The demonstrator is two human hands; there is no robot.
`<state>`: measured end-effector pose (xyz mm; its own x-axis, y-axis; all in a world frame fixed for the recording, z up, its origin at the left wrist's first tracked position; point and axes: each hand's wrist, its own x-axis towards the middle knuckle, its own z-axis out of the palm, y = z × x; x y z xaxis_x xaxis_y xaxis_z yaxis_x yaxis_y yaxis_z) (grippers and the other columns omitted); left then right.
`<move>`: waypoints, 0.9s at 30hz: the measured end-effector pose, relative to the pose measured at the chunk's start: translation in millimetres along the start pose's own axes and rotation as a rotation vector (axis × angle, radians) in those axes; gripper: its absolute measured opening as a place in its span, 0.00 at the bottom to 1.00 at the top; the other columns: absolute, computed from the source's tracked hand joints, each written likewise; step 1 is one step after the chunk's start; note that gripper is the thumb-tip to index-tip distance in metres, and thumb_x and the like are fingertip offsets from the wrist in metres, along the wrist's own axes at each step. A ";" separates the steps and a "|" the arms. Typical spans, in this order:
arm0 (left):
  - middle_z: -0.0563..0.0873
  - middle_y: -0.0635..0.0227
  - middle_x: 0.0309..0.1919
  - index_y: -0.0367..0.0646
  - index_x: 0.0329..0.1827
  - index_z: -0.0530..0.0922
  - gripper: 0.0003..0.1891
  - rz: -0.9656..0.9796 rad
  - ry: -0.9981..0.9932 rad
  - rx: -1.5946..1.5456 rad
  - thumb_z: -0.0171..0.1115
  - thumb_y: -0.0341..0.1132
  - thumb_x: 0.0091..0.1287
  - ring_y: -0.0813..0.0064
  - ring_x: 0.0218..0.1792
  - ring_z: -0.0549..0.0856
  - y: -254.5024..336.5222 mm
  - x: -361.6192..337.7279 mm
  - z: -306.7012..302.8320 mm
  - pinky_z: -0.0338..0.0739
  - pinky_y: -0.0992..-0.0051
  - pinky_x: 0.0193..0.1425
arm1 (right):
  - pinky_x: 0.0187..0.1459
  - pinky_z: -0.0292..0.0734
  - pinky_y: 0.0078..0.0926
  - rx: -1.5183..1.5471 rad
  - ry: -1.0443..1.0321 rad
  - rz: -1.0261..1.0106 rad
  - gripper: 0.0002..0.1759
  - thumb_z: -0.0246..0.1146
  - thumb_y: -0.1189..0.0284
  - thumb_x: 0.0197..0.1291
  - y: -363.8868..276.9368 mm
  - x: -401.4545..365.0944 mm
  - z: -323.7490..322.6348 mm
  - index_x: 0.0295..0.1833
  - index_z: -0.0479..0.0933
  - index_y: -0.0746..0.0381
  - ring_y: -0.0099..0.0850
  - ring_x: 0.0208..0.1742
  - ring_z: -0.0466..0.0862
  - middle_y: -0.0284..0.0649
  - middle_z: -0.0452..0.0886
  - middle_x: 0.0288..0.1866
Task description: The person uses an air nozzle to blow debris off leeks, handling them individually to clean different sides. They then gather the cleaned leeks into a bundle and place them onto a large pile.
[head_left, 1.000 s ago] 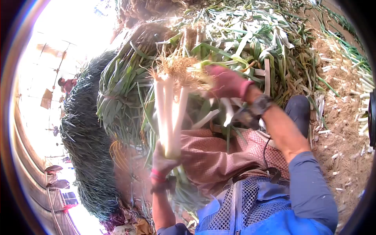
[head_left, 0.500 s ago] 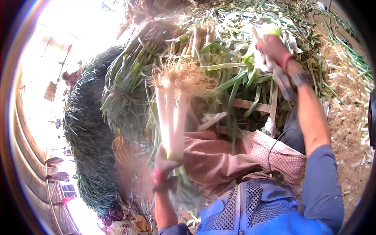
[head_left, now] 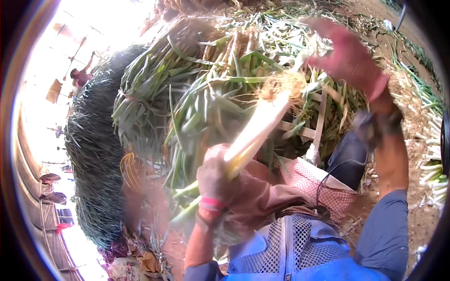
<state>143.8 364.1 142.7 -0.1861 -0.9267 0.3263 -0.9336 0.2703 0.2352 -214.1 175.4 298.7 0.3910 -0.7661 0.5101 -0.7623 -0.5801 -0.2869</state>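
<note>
My left hand (head_left: 218, 173), in a pale glove, is wrapped round a small bunch of green onions (head_left: 260, 125) with thick white stalks. Their shaggy brown roots point up and to the right, and the green leaves trail out below my fist. My right hand (head_left: 347, 58), in a reddish glove, is raised apart from the bunch, with thumb and fingers spread and nothing visible in them. A blurred dark object (head_left: 368, 124) hangs by my right wrist; I cannot make out its kind. Behind the bunch lies a heap of loose green leaves (head_left: 197, 112).
A tied bundle of green onions (head_left: 145, 96) rests left of the heap, beside a tall dark-green stack (head_left: 93, 173). Wooden slats (head_left: 300, 130) show under the leaves. More white-stalked onions (head_left: 433, 164) lie on the ground at right. Another person (head_left: 80, 77) is far off at left.
My left hand has brought the onions right and tilted their roots toward the right. My right hand has come away from the leaf heap, and its fingers have spread.
</note>
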 end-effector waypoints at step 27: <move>0.87 0.68 0.61 0.45 0.80 0.70 0.38 -0.988 -0.441 -2.293 0.70 0.56 0.73 0.70 0.61 0.83 78.3 -58.7 91.1 0.78 0.65 0.65 | 0.45 0.84 0.34 0.190 -1.357 0.082 0.37 0.86 0.56 0.25 -87.7 -24.4 126.7 0.45 0.88 0.66 0.37 0.37 0.91 0.45 0.92 0.36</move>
<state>53.7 415.9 58.6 -0.4117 -0.7951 -0.4453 0.7409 -0.5765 0.3445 -91.5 209.9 208.7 0.6253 -0.4031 -0.6682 -0.7689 -0.4648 -0.4391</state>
